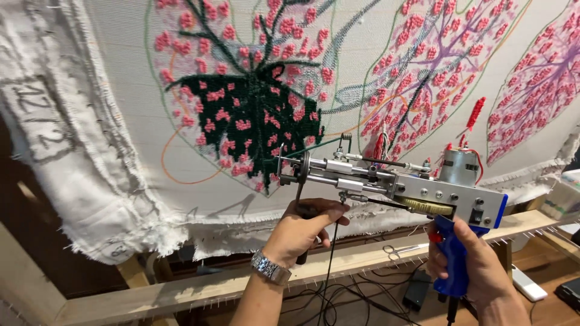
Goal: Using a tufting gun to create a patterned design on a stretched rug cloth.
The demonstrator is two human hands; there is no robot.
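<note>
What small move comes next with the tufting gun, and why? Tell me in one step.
Probably press the tufting gun forward so its needle tip meets the cloth at the lower point of the dark green patch. The left hand grips the front handle, the right hand holds the blue grip, and the tip sits beside an unfilled edge.

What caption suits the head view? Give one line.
Both hands steady a tufting gun against stretched cloth bearing pink and green leaves.
</note>
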